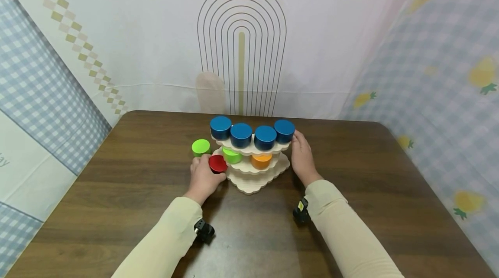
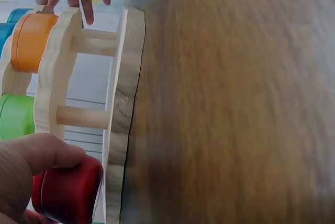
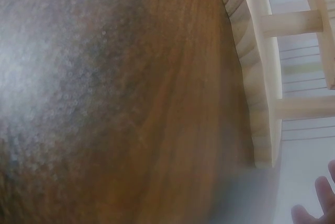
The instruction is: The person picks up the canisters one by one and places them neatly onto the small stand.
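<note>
A tiered wooden stand (image 1: 249, 185) with scalloped edges stands on the table. On its top tier sit several blue round lidded jars (image 1: 241, 135). The middle tier carries a green jar (image 1: 231, 156) and an orange jar (image 1: 261, 161). My left hand (image 1: 203, 178) grips a red jar (image 1: 217, 163) at the stand's left side, just by the bottom tier; in the left wrist view the thumb (image 2: 57, 150) lies along its side. Beside the top tier's right end is my right hand (image 1: 304, 156), fingers extended and holding nothing; whether it touches the stand I cannot tell.
Another green jar (image 1: 201, 147) is left of the stand, just beyond my left hand. The brown wooden table (image 1: 351, 174) reaches back to a white patterned cloth (image 1: 156, 53). Checked cloth (image 1: 429, 96) hangs along the right side.
</note>
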The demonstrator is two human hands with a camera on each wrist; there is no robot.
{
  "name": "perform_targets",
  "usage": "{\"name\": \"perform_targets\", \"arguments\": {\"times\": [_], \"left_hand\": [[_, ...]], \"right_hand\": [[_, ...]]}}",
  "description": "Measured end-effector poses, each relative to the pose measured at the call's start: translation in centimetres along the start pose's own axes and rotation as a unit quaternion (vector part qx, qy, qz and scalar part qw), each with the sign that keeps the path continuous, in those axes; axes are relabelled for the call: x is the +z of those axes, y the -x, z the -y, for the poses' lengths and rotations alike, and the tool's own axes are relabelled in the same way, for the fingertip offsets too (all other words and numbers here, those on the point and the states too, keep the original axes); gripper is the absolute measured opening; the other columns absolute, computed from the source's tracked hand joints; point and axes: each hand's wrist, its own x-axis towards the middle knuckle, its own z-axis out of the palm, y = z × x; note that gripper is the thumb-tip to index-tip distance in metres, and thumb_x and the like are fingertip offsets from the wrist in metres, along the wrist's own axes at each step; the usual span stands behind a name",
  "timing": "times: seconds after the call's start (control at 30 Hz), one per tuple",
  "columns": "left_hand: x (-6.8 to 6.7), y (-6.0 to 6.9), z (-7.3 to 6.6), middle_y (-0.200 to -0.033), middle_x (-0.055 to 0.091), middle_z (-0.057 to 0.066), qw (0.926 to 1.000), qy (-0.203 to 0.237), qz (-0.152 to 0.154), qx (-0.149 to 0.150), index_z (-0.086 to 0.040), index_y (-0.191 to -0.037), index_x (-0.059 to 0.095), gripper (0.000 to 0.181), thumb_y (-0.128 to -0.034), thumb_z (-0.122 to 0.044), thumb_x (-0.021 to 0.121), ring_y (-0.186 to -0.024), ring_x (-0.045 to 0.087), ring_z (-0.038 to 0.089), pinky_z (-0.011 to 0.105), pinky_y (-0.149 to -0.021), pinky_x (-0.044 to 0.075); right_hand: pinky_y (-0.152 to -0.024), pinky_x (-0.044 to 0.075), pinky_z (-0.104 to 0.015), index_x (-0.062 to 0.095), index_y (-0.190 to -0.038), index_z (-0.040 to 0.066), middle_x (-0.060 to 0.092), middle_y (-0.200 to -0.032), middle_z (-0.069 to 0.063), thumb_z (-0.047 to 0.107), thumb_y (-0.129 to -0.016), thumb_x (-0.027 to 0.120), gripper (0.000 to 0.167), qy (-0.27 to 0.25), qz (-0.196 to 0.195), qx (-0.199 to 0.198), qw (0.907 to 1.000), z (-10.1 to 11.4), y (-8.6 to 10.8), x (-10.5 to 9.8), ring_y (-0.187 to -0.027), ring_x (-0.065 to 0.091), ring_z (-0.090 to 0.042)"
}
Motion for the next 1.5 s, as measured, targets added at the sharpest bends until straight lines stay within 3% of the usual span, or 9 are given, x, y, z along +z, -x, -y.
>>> {"name": "perform_targets", "arguments": {"times": [0.67, 1.5], "left_hand": [[1.8, -1.0, -0.7, -0.122, 0.043, 0.025, 1.0000, 0.007, -0.006, 0.001, 0.005, -0.128, 0.047, 0.063, -0.0740, -0.012, 0.076, -0.117, 0.038, 0.040, 0.049, -0.095, 0.042], [2.6, -1.7, -0.6, -0.126, 0.041, 0.026, 0.9997, 0.023, -0.002, -0.002, 0.004, -0.136, 0.042, 0.069, -0.0767, -0.009, 0.076, -0.118, 0.040, 0.041, 0.049, -0.100, 0.040]], "right_hand": [[-0.112, 0.026, -0.052, 0.037, -0.147, 0.012, 0.036, -0.152, -0.007, 0.035, -0.106, 0.023, 0.049, 0.004, 0.000, 0.006, 1.0000, 0.0, 0.0, 0.0, -0.139, 0.033, -0.027], [-0.112, 0.025, -0.051, 0.037, -0.147, 0.012, 0.035, -0.152, -0.007, 0.033, -0.106, 0.024, 0.048, 0.001, 0.000, 0.000, 1.0000, 0.2, 0.0, 0.0, -0.140, 0.031, -0.027]]}}
